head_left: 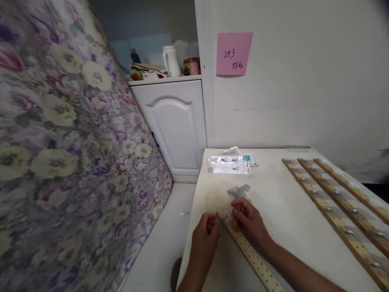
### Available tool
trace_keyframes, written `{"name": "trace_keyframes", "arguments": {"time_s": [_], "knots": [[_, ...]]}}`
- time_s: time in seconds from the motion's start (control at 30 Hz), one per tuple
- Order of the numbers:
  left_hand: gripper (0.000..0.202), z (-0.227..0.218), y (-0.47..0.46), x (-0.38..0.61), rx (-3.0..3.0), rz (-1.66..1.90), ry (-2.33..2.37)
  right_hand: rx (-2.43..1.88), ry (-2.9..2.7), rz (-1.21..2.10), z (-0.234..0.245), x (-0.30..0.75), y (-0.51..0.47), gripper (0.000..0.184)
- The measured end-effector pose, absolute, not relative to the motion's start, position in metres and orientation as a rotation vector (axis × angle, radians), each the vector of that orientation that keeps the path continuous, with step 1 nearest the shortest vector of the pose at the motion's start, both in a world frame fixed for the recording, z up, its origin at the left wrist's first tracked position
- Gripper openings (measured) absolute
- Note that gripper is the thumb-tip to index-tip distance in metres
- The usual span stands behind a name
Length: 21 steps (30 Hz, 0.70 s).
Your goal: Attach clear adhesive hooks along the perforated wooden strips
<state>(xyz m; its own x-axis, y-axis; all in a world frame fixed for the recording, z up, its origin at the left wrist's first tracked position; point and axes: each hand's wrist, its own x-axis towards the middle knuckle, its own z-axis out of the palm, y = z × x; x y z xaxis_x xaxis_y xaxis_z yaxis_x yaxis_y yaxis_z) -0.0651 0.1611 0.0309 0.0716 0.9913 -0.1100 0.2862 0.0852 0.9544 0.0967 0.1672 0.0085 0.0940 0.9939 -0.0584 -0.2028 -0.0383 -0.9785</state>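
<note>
A narrow wooden strip (252, 253) with rows of small holes lies slantwise on the white table. Beside its far end on the left is my left hand (205, 235), fingers curled with their tips close to the strip. My right hand (249, 223) is over the strip, thumb and fingers pinched together. A small, see-through, blurred piece (226, 219) shows between the hands at the strip's end; I cannot tell which hand has hold of it. Just beyond my right hand lie several small clear-grey cards (238, 190) with bits of metal on them.
Three wooden strips (328, 209) bearing clear cards and metal pieces lie on the table's right. Clear packets (229, 164) rest at the back left. Beyond stand a wall with a pink note (234, 54) and a white cabinet (173, 125). A floral curtain (69, 142) hangs left.
</note>
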Motion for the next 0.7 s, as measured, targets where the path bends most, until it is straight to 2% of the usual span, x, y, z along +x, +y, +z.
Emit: {"name": "trace_keyframes", "arguments": {"time_s": [0.13,0.33,0.47,0.7], "knots": [[0.027,0.029,0.157,-0.059,1.534,0.875,1.443,-1.278,-1.066,1.141,0.006,0.096,0.164,0.017],[0.017,0.027,0.164,-0.051,1.525,0.886,1.505,-1.442,-1.340,0.848,0.008,0.101,0.162,0.015],[0.010,0.027,0.168,-0.050,1.561,0.871,1.510,-1.486,-1.411,0.814,0.004,0.101,0.164,0.020],[0.011,0.023,0.173,-0.050,1.566,0.849,1.527,-1.488,-1.423,0.825,0.005,0.101,0.166,0.024]]}}
